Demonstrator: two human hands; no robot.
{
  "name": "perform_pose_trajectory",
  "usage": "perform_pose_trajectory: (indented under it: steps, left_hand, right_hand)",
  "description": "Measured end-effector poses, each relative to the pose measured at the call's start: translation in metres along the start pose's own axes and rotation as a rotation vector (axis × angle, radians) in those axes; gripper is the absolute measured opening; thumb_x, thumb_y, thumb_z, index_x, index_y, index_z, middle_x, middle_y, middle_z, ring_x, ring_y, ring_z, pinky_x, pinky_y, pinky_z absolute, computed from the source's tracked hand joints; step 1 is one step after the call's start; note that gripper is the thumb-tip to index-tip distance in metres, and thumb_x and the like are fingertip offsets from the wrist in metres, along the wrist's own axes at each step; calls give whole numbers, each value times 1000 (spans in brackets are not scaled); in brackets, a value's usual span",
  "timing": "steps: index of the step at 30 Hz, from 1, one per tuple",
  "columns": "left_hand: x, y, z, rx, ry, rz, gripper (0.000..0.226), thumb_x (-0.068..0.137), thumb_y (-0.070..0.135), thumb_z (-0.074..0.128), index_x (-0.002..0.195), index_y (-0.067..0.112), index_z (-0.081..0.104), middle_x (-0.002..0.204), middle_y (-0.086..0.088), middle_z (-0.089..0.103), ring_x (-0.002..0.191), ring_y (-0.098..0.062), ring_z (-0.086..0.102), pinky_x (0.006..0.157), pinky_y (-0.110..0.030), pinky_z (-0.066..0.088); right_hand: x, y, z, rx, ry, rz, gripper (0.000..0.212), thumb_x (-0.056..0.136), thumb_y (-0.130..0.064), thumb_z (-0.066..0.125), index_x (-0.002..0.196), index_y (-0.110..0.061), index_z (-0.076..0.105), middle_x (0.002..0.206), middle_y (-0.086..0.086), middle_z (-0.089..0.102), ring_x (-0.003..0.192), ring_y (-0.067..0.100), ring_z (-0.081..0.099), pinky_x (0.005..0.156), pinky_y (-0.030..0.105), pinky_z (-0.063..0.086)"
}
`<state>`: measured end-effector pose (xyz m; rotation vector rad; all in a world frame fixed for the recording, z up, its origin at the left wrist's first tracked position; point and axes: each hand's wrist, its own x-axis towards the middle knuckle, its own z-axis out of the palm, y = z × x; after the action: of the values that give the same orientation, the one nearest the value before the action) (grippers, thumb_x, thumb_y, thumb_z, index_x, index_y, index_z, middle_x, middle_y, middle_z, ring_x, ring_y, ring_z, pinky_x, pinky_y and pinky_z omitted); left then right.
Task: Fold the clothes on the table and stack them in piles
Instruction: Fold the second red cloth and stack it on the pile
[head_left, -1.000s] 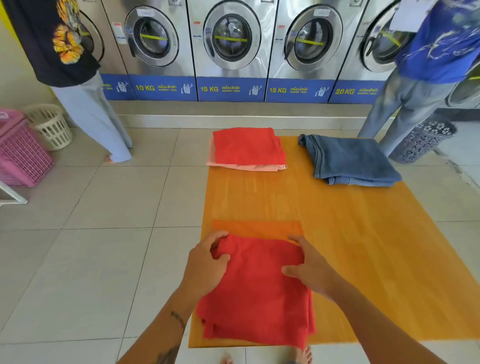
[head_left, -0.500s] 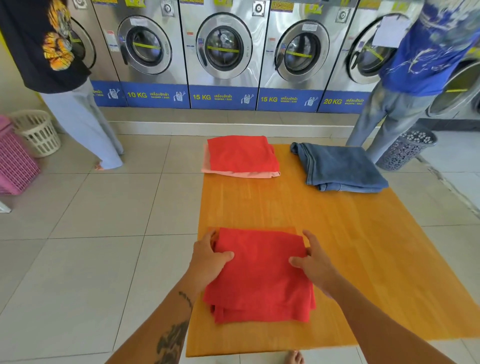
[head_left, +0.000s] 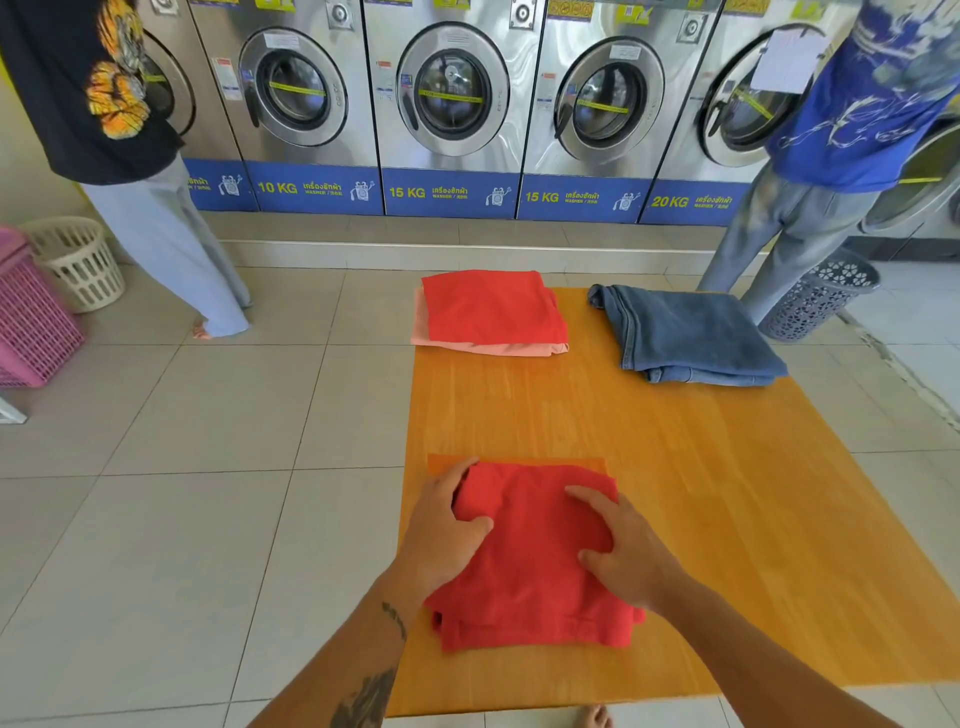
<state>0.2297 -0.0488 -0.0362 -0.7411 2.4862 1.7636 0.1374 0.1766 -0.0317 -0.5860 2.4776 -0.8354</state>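
Both grips settle on the red cloth near the front of the worktop.

Left hand (head_left: 441, 530) curls its fingers over the far left corner of the folded red cloth (head_left: 530, 566), pinching that edge, while the right hand (head_left: 618, 556) lies spread and flat on top, pressing it down. A second ago the right hand was out at the cloth's right edge; now it has slid onto the middle, and the bundle looks narrower and bunched at the far end, so another fold seems nearly done. Cloth sits on an orange piece (head_left: 519, 460) at the near left of the wooden worktop (head_left: 727, 519). Far left lies a red-over-pink pile (head_left: 491, 312); far right, folded jeans (head_left: 685, 332). Stacking it on the red pile looks like the next job.
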Motion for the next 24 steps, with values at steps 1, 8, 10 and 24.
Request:
perform_pose_trajectory:
  steps: [1, 8, 10, 24]
  left_hand:
    - [2, 2, -2, -6, -14, 1, 70, 82, 22, 68, 139, 51, 39, 137, 12, 43, 121, -9, 48, 102, -30, 43]
    - [14, 28, -17, -220, 107, 80, 57, 90, 11, 63, 126, 55, 54, 134, 14, 52, 117, -6, 53, 96, -25, 49]
    - [24, 40, -20, -351, 170, 89, 57, 90, 7, 63, 122, 53, 58, 131, 12, 56, 114, -9, 57, 92, -27, 52]
    - [201, 132, -55, -272, 456, 148, 55, 88, 2, 61, 119, 47, 62, 128, 9, 60, 108, -11, 61, 90, -35, 55]
  right_hand:
    - [2, -1, -1, -27, -7, -16, 74, 79, -9, 64, 141, -44, 42, 138, -7, 41, 128, 13, 43, 103, 20, 32]
    - [21, -30, -46, 207, 139, -68, 71, 80, 6, 61, 132, -42, 56, 128, -16, 51, 115, 3, 49, 82, 4, 36]
    - [35, -37, -66, 297, 157, -98, 72, 80, 9, 62, 129, -43, 58, 129, -18, 52, 113, -3, 51, 81, 4, 40]
    - [254, -63, -142, 430, 83, -218, 68, 83, 5, 63, 129, -46, 57, 131, -13, 53, 110, 10, 58, 88, 28, 53]
